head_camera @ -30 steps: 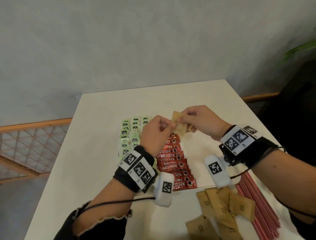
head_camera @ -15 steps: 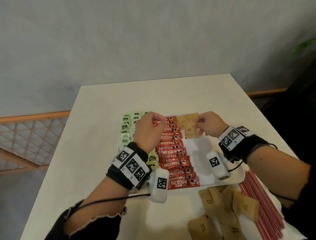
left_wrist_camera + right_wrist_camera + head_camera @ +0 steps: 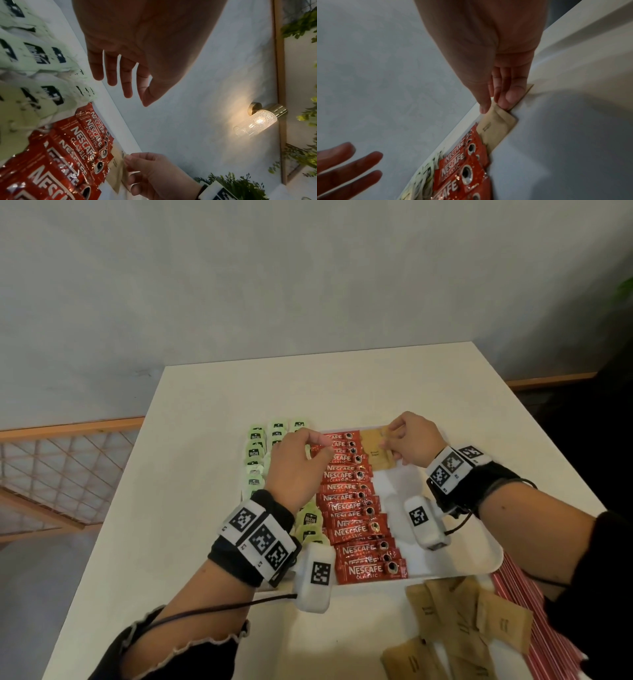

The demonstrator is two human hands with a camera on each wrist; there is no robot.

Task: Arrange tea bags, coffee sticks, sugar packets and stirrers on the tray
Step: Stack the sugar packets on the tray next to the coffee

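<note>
From the head view I see the green tea bags (image 3: 255, 455) in columns at the left of the white tray (image 3: 493, 559), partly hidden behind my left hand (image 3: 298, 470). That view makes the left hand look curled over the red coffee sticks (image 3: 356, 508), but the left wrist view shows its fingers (image 3: 111, 70) hanging loosely straight, apart from the sticks and holding nothing. To the right, my right hand (image 3: 412, 445) pinches a brown sugar packet (image 3: 376, 455) at the tray's far end, just beside the coffee sticks; the right wrist view shows thumb and fingertips (image 3: 510, 97) pressing its corner, with packets overlapped beneath. How many lie there I cannot tell. Nearer me on the white surface (image 3: 205, 474), loose sugar packets (image 3: 472, 621) and red stirrers (image 3: 534, 631) are cut off by the frame edge.
</note>
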